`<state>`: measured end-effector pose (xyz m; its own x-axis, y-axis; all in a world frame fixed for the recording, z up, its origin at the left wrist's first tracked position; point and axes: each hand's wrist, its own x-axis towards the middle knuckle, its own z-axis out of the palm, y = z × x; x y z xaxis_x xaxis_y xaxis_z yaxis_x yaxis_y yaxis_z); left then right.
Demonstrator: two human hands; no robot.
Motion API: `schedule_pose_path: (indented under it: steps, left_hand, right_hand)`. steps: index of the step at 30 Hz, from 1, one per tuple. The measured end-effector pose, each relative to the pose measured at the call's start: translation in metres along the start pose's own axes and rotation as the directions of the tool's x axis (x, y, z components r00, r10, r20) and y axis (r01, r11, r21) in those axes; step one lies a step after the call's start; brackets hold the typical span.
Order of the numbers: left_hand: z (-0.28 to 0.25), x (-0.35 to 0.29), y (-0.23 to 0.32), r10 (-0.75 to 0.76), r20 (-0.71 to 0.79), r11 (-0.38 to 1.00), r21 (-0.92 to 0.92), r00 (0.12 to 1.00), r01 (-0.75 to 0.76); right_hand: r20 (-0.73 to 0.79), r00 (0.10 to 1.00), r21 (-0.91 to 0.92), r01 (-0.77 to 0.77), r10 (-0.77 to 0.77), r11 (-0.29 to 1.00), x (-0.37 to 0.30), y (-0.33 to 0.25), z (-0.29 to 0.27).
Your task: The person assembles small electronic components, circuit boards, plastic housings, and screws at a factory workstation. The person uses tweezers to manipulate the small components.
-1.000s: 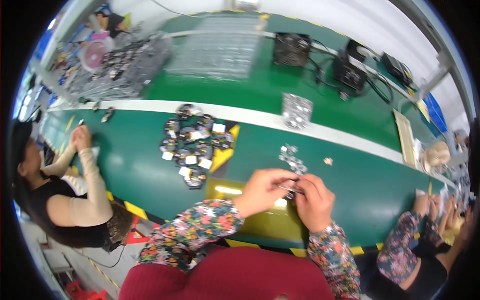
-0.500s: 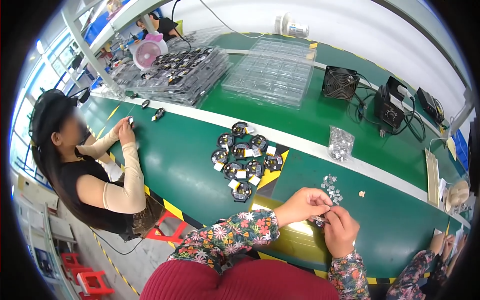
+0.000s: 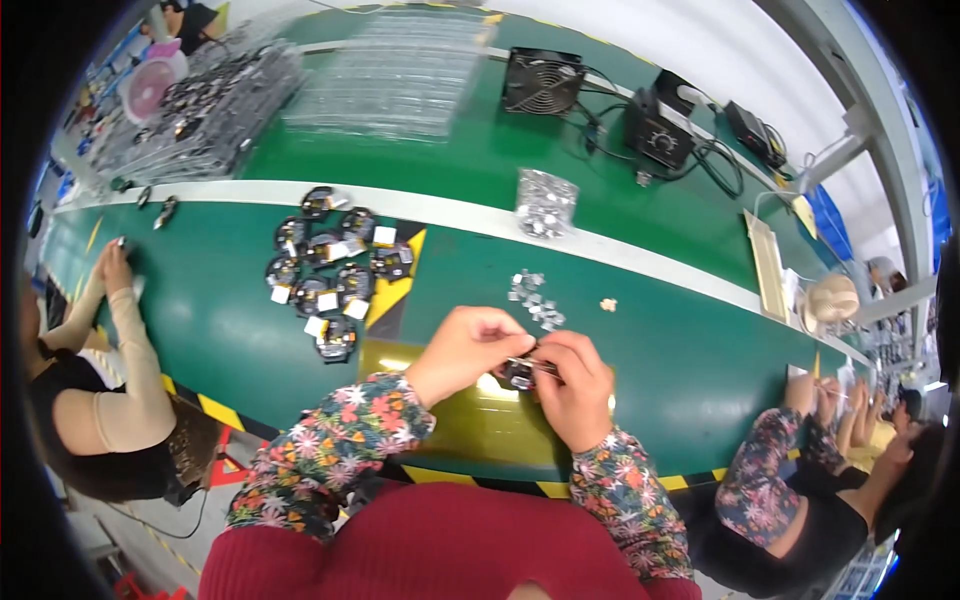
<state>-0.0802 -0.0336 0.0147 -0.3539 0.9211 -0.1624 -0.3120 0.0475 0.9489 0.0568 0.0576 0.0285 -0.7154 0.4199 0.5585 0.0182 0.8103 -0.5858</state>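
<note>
Close together over a yellow translucent mat (image 3: 470,425), my two hands meet at a small black electronic module (image 3: 518,374) with shiny parts. The thumb and fingers of my left hand (image 3: 468,352) are pinched at its upper edge. My right hand (image 3: 575,388) is closed at its right side, where a thin shiny edge shows between the fingers; what that is I cannot make out. Just beyond my fingers lie several small grey square pieces (image 3: 536,299). To the left, several round black modules (image 3: 325,248) with white tabs sit in a cluster.
A clear bag of small parts (image 3: 546,204) rests by the white strip. Farther back are a black fan (image 3: 543,82), a black control box (image 3: 658,130) and stacked clear trays (image 3: 385,75). Co-workers sit on both sides; one's sleeved arm (image 3: 135,340) is at left. A tan scrap (image 3: 608,304) lies right.
The view has swung to the right, so the bench items appear farther left and more of the right-hand co-worker shows. Both hands stay closed together at the module.
</note>
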Motion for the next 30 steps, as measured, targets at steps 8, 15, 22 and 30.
schedule_pose_path:
  steps: [8,15,22,30]
  left_hand:
    - [0.0012,-0.0004,0.0037,-0.073,0.039,0.997,0.014,0.997,0.073]
    - [0.0057,0.0002,-0.0028,0.042,0.010,0.999,-0.007,0.999,-0.042]
    - [0.0045,0.0000,0.0019,0.014,0.040,1.000,-0.004,0.999,-0.014]
    - [0.0064,-0.0012,0.0006,0.051,0.004,0.998,-0.022,0.999,-0.051]
  right_hand:
    - [0.025,0.998,0.080,-0.055,0.053,0.995,-0.0037,0.0016,-0.0043]
    - [0.044,0.997,0.035,-0.062,0.061,0.997,-0.0048,0.0009,-0.0038]
    - [-0.009,0.999,-0.050,0.044,-0.045,0.998,-0.0044,0.0022,-0.0007]
    - [-0.015,0.996,-0.067,0.086,-0.087,0.994,-0.0050,0.0021,-0.0006]
